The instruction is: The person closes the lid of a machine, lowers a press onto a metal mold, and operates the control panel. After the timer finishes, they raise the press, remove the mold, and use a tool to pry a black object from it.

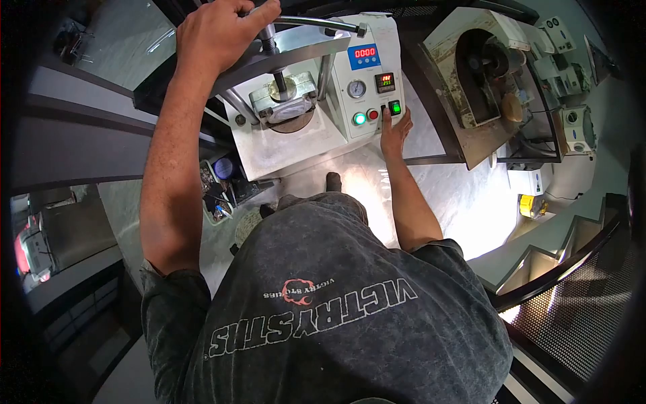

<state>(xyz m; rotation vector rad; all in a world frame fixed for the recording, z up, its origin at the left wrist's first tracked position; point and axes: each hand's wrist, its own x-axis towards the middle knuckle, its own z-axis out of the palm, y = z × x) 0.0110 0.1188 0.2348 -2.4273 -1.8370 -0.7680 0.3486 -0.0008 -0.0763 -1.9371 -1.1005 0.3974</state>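
My left hand (225,37) is closed round the press handle (323,25), a metal bar across the top of a screw. That screw (268,44) runs down through a crossbar to a silvery metal clamp block (284,94), seated over a round plate on the white press base. On the right, my right hand (396,131) is at the control panel (360,74), fingers apart, one fingertip at a small black switch beside a lit green rocker switch (396,107). A red timer display (364,54) reads 00:00. Below are a pressure gauge (356,88), a lit green button (359,118) and a red button (372,114).
A stained machine with an open rounded housing (441,60) stands to the right. A bin of small tools (217,198) sits at the lower left of the press. Farther right are white equipment (577,128), a yellow object (531,205) and a black mesh panel (585,289).
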